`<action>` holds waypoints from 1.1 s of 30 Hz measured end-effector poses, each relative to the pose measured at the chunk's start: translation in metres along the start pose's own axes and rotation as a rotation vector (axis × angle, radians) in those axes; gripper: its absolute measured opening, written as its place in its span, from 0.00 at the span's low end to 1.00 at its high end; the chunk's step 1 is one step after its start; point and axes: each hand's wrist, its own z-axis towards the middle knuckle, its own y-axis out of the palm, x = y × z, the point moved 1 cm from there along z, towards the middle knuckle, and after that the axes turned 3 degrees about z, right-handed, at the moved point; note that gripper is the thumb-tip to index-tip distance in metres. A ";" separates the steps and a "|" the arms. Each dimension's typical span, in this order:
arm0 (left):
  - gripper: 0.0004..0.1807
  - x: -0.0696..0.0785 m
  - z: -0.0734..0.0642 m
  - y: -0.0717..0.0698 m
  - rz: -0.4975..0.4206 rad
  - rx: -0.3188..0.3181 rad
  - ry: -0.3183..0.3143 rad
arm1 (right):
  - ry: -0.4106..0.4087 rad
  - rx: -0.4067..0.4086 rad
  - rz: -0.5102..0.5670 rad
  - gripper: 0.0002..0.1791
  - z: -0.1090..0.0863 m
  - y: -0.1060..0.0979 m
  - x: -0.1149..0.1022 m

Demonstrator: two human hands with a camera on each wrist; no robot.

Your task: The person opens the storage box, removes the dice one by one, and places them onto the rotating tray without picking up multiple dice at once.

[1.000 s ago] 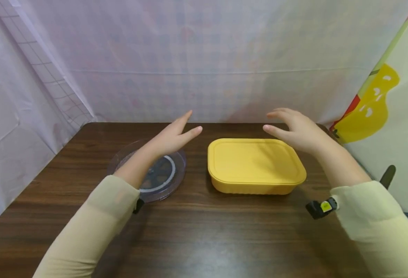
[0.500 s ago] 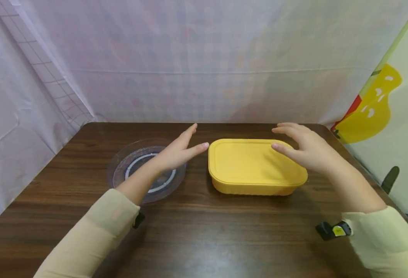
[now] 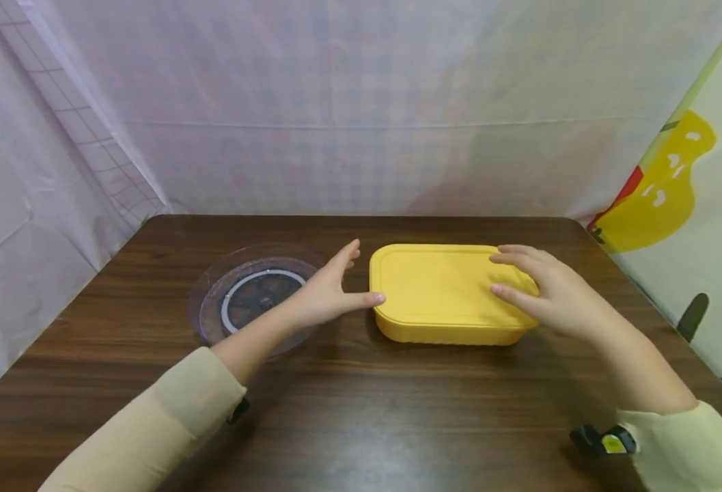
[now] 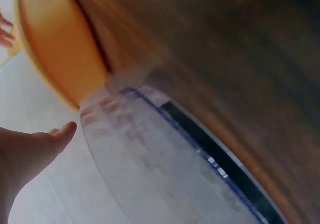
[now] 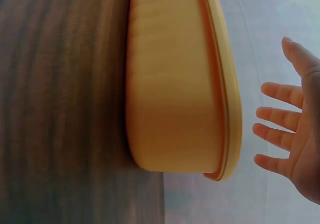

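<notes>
A yellow lidded food container (image 3: 440, 287), rectangular with rounded corners, stands on the dark wooden table. Left of it my left hand (image 3: 326, 294) is spread with the thumb apart from the fingers, the thumb tip overlapping the lid's left edge in the head view. Over the lid's right end hangs my right hand (image 3: 551, 294), palm turned inward, fingers loosely extended. The right wrist view shows its fingers (image 5: 280, 119) apart from the rim of the lid. In the left wrist view the thumb (image 4: 57, 136) points toward the container (image 4: 60, 43). Neither hand holds anything.
A clear round dish (image 3: 213, 273) with a pale ring in it sits left of the container, partly behind my left forearm. White curtains (image 3: 311, 123) hang behind the wooden table (image 3: 361, 424). A yellow-printed cloth (image 3: 656, 198) hangs at the right.
Both hands have come down toward the container. The left one has moved slightly right to its left edge, the right one lower over its right end. Container and dish have stayed put.
</notes>
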 end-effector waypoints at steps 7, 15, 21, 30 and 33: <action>0.60 -0.005 -0.003 0.014 -0.104 0.017 0.018 | -0.007 -0.021 -0.011 0.30 -0.012 0.007 0.002; 0.61 -0.010 -0.005 0.030 -0.162 0.006 0.024 | -0.087 -0.028 -0.051 0.30 -0.019 0.013 0.007; 0.61 -0.013 -0.005 0.041 -0.200 0.014 0.008 | -0.181 -0.035 -0.068 0.31 -0.020 0.020 0.010; 0.60 -0.018 -0.004 0.050 -0.283 0.027 -0.002 | -0.314 -0.019 -0.139 0.31 -0.021 0.028 0.016; 0.60 -0.020 -0.004 0.053 -0.299 0.031 -0.008 | -0.340 -0.011 -0.147 0.32 -0.022 0.029 0.016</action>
